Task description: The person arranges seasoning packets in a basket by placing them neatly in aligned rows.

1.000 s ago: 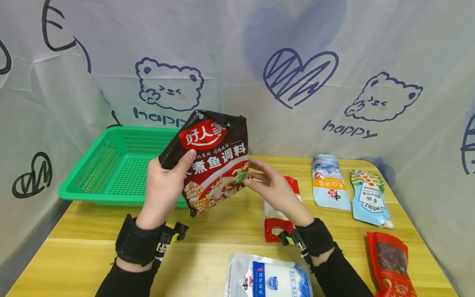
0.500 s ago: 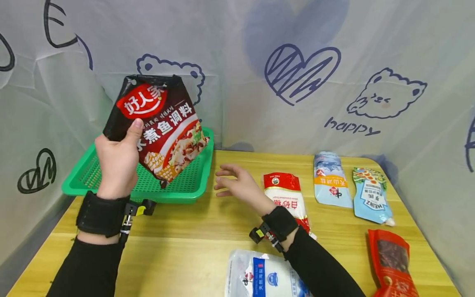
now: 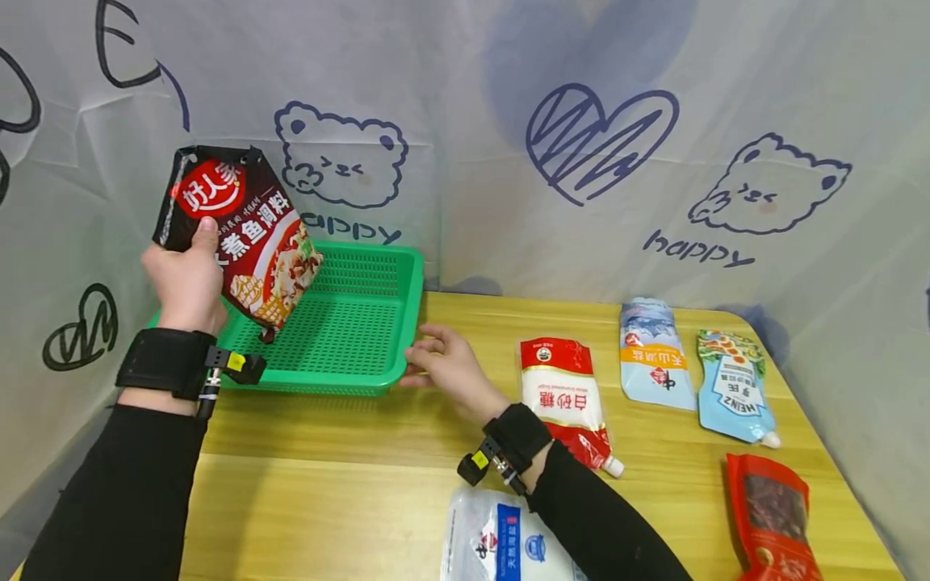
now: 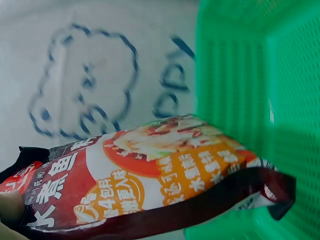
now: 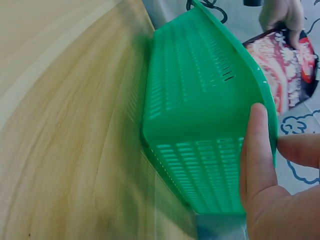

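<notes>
My left hand (image 3: 183, 278) grips a black and dark red seasoning packet (image 3: 250, 234) by its side, thumb across the front. The packet is tilted above the left part of a green plastic basket (image 3: 349, 379). In the left wrist view, the packet (image 4: 135, 185) lies across the picture in front of the basket (image 4: 230, 75), with just part of the thumb showing. My right hand (image 3: 454, 367) is at the basket's near right corner. The right wrist view shows that hand (image 5: 275, 200) pinching the basket's rim (image 5: 252, 70), fingers along the outside and thumb on the other side.
On the wooden table (image 3: 312, 500) lie a red and white sugar pouch (image 3: 563, 391), a blue and orange salt packet (image 3: 656, 355), a light blue Heinz pouch (image 3: 735, 387), a red pouch (image 3: 773, 516) and a white and blue salt bag (image 3: 501, 537). A drawn-on cloth (image 3: 479, 202) hangs behind.
My left hand has carried the seasoning packet left from the middle to over the basket. The right hand has come off the packet and moved left and down to the basket's rim.
</notes>
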Available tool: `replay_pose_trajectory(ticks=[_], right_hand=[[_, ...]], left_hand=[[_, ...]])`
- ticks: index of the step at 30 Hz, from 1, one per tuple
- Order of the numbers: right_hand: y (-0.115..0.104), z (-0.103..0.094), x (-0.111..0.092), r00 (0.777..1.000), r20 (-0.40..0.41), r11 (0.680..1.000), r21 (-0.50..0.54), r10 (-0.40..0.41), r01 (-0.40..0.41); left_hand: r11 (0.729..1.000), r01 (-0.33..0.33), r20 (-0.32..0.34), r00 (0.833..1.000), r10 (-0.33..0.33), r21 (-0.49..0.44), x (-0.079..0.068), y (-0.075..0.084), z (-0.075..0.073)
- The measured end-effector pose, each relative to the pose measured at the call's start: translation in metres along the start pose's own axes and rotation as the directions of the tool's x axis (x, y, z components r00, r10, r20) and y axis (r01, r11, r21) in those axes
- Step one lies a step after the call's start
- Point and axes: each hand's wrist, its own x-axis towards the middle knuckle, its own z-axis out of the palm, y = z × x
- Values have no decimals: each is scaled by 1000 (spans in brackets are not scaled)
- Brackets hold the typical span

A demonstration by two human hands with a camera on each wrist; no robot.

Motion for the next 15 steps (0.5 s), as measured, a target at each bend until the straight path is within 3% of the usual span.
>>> replay_pose_trajectory(ticks=[7, 15], right_hand=[[0, -1, 0, 1000, 12, 1000, -18, -4, 4], [1, 0, 2, 1000, 10, 1000, -12, -3, 3]], left_hand=[[994, 104, -98, 990, -99, 47, 28, -9, -17], [985, 169, -168, 972, -165, 14, 46, -25, -35]])
